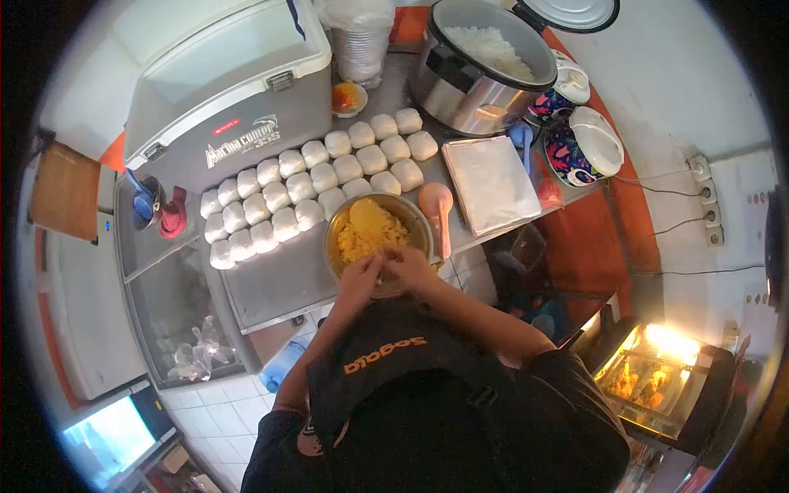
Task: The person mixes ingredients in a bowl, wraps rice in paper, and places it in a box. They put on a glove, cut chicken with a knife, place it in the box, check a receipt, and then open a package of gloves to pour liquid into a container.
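My left hand (359,277) and my right hand (408,267) meet fingertip to fingertip over the near rim of a metal bowl (421,223). The fingers of both are curled around a small lump of food that is mostly hidden. The bowl holds crumbly yellow filling (371,232). Just beyond it, several white rice balls (312,182) lie in rows on the steel counter (279,283). A pink rice paddle (436,205) lies right of the bowl.
A grey cooler box (230,99) stands at the back left, and an open rice cooker (485,70) of white rice at the back right. Between them are stacked cups (362,41) and a sauce dish (348,99). White sheets (491,181), floral containers (575,148) and a lit food warmer (649,378) are to the right.
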`<move>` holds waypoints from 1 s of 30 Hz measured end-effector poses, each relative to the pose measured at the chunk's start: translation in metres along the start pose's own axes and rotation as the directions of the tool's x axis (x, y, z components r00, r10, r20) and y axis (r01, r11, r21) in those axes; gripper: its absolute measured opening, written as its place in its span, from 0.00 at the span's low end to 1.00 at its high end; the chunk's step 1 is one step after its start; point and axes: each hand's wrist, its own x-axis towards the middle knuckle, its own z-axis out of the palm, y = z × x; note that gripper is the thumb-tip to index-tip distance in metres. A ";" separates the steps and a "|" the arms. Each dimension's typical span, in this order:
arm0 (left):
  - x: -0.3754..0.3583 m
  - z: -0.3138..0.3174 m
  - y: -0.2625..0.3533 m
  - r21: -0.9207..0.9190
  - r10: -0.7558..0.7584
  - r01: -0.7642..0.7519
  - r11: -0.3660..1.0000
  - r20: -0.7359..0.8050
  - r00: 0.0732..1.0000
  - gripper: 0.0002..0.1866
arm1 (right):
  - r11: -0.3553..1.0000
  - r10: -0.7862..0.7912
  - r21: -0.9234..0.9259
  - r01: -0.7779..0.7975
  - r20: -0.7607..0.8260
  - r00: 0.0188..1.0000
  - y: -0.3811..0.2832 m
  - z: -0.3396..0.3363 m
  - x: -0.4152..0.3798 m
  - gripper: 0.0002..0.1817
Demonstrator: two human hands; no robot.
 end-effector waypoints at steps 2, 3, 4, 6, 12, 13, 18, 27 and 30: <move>0.010 0.010 0.008 0.144 0.133 -0.132 0.981 0.002 0.991 0.20 | 0.946 0.060 0.323 -0.023 -0.104 0.993 0.018 -0.016 0.004 0.18; 0.025 0.020 -0.004 0.248 0.244 -0.239 0.939 0.008 0.970 0.19 | 0.918 0.122 0.389 -0.072 -0.107 0.987 0.004 -0.031 -0.005 0.19; 0.035 0.028 -0.008 0.347 0.352 -0.338 0.875 0.024 0.936 0.18 | 0.884 0.183 0.453 -0.117 -0.105 0.977 -0.010 -0.049 -0.016 0.20; 0.034 0.056 0.021 0.435 0.357 -0.374 0.819 0.124 0.926 0.18 | 0.868 0.200 0.491 -0.071 -0.214 0.956 -0.002 -0.081 -0.025 0.20; 0.097 0.177 0.024 0.741 0.497 -0.447 0.501 0.177 0.849 0.15 | 0.885 0.125 0.447 0.134 -0.504 0.855 0.016 -0.138 -0.057 0.21; 0.111 0.191 0.020 0.770 0.506 -0.416 0.484 0.142 0.851 0.17 | 0.885 0.117 0.445 0.138 -0.499 0.859 0.016 -0.144 -0.066 0.20; 0.145 0.207 0.025 0.652 0.276 -0.228 0.723 0.030 0.961 0.29 | 0.840 0.187 0.503 0.203 -0.619 0.763 0.038 -0.156 -0.091 0.18; 0.227 0.254 -0.049 0.432 0.225 -0.141 0.890 -0.148 0.963 0.32 | 0.865 0.241 0.489 0.115 -0.604 0.760 0.050 -0.171 -0.079 0.16; 0.220 0.254 -0.052 0.073 0.071 -0.063 0.995 -0.110 0.991 0.35 | 0.835 0.182 0.508 0.210 -0.617 0.766 0.040 -0.174 -0.071 0.14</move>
